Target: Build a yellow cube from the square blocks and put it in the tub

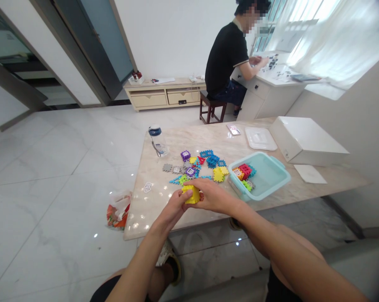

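A yellow cube of interlocking plastic tiles (193,196) is held between my two hands above the table's near edge. My left hand (177,202) grips it from the left, thumb on its face. From the right, my right hand (212,195) closes round it with fingers over the top and side. Just beyond lie loose interlocking tiles: blue ones (213,161), yellow ones (218,174), grey ones (167,167), and a green piece (183,179) partly behind my hands. Two purple cubes (185,155) with white printed stickers sit among them.
A light-teal basket (279,183) on the right holds red, orange, green and blue pieces. Around it are a white lid (260,139) and a white box (309,138). A clear bottle (158,141) stands at the far left. Another person (227,58) sits at a desk beyond.
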`<control>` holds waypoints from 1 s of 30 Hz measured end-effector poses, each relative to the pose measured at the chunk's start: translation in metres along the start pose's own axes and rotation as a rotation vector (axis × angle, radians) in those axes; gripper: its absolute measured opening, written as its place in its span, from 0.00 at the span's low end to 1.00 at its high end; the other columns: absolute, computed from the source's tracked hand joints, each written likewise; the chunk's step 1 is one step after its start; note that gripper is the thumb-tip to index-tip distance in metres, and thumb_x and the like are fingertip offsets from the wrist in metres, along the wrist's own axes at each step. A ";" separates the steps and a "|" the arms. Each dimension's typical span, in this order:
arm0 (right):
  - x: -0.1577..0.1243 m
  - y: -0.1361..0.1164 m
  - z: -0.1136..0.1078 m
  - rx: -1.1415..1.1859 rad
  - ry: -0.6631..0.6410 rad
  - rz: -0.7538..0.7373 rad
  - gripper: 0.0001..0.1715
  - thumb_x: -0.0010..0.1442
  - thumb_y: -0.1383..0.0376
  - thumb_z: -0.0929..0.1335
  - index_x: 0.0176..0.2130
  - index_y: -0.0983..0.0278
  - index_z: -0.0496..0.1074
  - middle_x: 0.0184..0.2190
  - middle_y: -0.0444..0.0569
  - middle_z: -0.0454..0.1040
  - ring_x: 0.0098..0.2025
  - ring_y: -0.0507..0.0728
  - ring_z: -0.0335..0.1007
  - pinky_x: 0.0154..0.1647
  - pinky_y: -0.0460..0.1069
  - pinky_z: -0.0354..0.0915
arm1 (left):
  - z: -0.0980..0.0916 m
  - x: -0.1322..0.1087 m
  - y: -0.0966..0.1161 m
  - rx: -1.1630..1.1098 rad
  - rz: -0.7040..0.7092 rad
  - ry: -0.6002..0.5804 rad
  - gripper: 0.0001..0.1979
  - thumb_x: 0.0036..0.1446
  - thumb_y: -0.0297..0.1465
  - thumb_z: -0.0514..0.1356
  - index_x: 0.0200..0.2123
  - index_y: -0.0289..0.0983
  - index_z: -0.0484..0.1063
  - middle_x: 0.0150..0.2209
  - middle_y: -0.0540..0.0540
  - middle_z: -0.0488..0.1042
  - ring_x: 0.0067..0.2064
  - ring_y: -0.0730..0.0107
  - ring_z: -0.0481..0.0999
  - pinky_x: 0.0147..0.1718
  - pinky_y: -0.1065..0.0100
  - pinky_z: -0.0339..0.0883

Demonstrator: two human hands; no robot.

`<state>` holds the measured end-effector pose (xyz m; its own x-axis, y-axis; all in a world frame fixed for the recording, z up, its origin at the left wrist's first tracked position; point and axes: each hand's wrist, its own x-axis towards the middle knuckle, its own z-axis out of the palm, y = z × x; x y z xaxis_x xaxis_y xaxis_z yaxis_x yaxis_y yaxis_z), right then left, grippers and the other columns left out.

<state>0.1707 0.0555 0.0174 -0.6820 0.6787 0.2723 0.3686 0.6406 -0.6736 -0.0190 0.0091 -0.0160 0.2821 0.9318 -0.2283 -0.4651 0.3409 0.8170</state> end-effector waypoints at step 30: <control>-0.003 0.000 0.003 -0.003 0.062 -0.055 0.38 0.59 0.64 0.81 0.66 0.58 0.76 0.59 0.56 0.83 0.61 0.65 0.79 0.64 0.59 0.72 | 0.001 0.000 -0.002 -0.017 0.032 -0.044 0.25 0.52 0.46 0.80 0.43 0.32 0.85 0.39 0.40 0.85 0.40 0.62 0.83 0.43 0.66 0.76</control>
<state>0.1708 0.0528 0.0147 -0.6612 0.6630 0.3510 0.3331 0.6788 -0.6545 -0.0171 0.0078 -0.0171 0.3037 0.9359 -0.1782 -0.4886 0.3136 0.8142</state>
